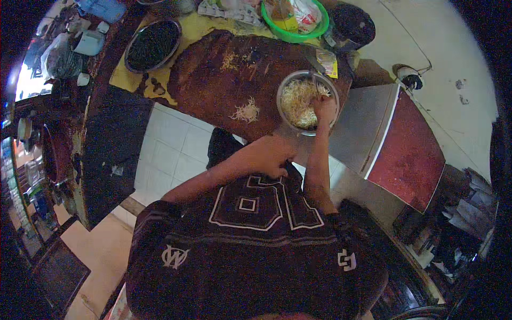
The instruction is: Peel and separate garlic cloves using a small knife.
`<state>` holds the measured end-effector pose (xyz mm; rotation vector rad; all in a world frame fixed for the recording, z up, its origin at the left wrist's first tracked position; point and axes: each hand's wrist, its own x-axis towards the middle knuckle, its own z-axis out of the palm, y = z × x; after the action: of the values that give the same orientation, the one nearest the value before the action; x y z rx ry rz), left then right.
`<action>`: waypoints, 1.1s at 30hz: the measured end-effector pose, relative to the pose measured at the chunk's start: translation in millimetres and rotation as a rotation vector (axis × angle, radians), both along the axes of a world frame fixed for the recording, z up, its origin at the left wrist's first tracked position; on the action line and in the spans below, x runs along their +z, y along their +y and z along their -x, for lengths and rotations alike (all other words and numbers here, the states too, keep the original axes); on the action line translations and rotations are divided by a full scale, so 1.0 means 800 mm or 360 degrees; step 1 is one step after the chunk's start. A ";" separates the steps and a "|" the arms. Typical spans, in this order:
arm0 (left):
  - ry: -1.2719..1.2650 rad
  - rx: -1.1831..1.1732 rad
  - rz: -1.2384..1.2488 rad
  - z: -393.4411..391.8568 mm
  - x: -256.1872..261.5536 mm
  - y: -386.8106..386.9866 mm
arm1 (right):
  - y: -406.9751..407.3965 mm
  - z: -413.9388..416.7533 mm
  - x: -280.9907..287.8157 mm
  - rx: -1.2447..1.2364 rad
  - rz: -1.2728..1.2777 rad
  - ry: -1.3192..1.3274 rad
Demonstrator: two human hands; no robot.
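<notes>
A round bowl (280, 105) full of pale bean sprouts (298, 98) stands near the right side of the dark brown tabletop (208, 84). My right hand (326, 110) reaches over its near right rim, with the fingers down among the sprouts; whether they pinch any is hidden. My left hand (280, 154) hangs between the table's front edge and my shirt, its fingers bent. Blur leaves it unclear whether that hand holds something. To the left of the bowl, a small heap of sprouts (247, 111) lies directly on the tabletop.
Yellowish scraps (230, 61) lie farther back on the table. A dark oval tub (153, 46) sits at back left. At back right are a green basin (298, 38) with a plastic bag, a yellow packet (328, 64) and a dark pot (354, 25). A red-sided cabinet (412, 156) stands right.
</notes>
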<state>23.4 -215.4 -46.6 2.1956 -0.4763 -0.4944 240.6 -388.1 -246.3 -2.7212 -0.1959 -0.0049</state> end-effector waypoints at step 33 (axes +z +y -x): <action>-0.0125 0.0662 0.0193 -0.036 -0.010 0.077 | -0.007 0.048 0.152 -0.0067 -0.1549 0.0869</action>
<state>52.3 -153.9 -54.4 2.1245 -0.0790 -0.1508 202.5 -393.5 -124.3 -1.6746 0.0316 0.4892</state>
